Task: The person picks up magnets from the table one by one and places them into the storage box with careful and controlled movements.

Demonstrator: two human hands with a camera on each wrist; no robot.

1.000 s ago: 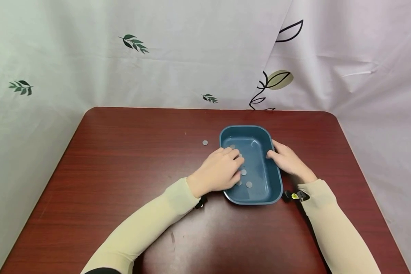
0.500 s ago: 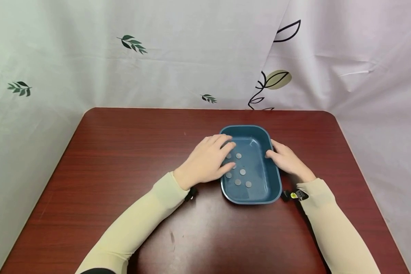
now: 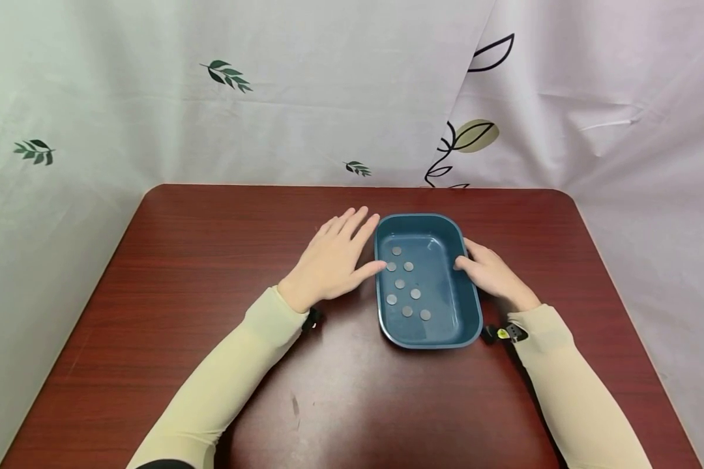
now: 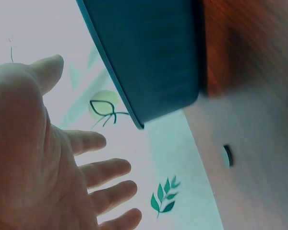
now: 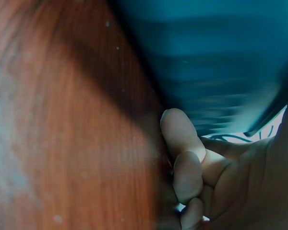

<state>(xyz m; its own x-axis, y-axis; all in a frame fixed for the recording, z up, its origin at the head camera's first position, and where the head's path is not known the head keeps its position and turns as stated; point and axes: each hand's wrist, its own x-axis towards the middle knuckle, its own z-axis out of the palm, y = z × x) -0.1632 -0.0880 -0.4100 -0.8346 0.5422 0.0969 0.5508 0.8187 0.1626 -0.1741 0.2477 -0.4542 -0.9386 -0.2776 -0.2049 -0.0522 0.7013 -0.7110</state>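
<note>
A blue rectangular plastic bin (image 3: 442,293) stands on the table with several round silver coins (image 3: 415,294) scattered in its left half. My right hand (image 3: 497,277) grips the bin's right wall, thumb inside and fingers outside; the right wrist view shows the curled fingers (image 5: 179,132) against the outer side, low by the tabletop. Palm down, my left hand (image 3: 331,257) hovers over the table just left of the bin, fingers spread and holding nothing. Its thumb tip overlaps the left rim in the head view. In the left wrist view one more coin (image 4: 227,156) lies on the table; the left hand hides it from the head camera.
The dark red wooden table (image 3: 211,260) extends around the bin, with rounded far corners. Behind it hangs a white curtain (image 3: 305,98) printed with leaves. A small black device (image 3: 507,334) is worn at the right wrist.
My left hand has lifted out of the bin and moved left and away over the table, its fingers straightening and spreading. More coins in the bin are uncovered. The right hand has kept its hold.
</note>
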